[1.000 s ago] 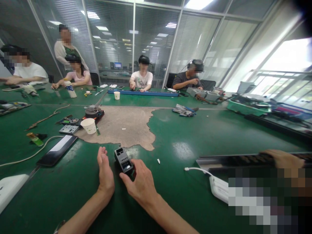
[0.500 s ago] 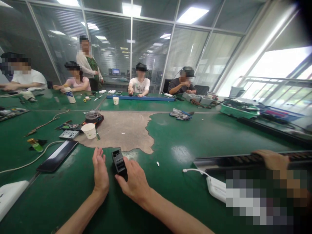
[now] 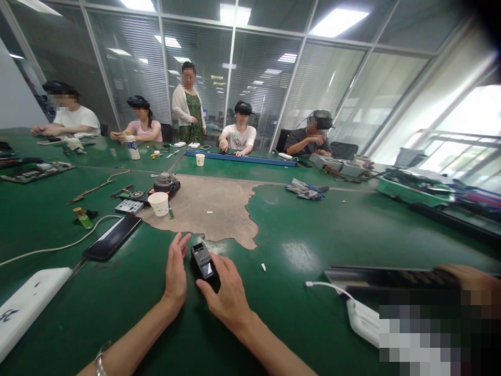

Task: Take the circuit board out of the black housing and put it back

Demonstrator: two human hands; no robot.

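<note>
A small black boxy device (image 3: pixel 202 261) with slots and a shiny patch on top is on the green table (image 3: pixel 289 324) in front of me. My right hand (image 3: pixel 227 292) grips its right side and near end, thumb towards me and fingers along the edge. To the left of the device, my left hand (image 3: pixel 177 271) stands on edge with its fingers stretched out, holding nothing and apart from the device. A bare brown patch (image 3: pixel 211 203) of tabletop lies just beyond both hands.
Left are a black phone (image 3: pixel 113 237), a white power strip (image 3: pixel 35 308) and a paper cup (image 3: pixel 158 203). On the right, another person's hand (image 3: pixel 469 279) rests by a long dark bar (image 3: pixel 376 277). Gloves (image 3: pixel 305 189) lie farther back. Several people are across the table.
The view has turned left, so the scene sits farther right. The person standing at the back has lowered an arm and faces more forward. My right hand still grips the device.
</note>
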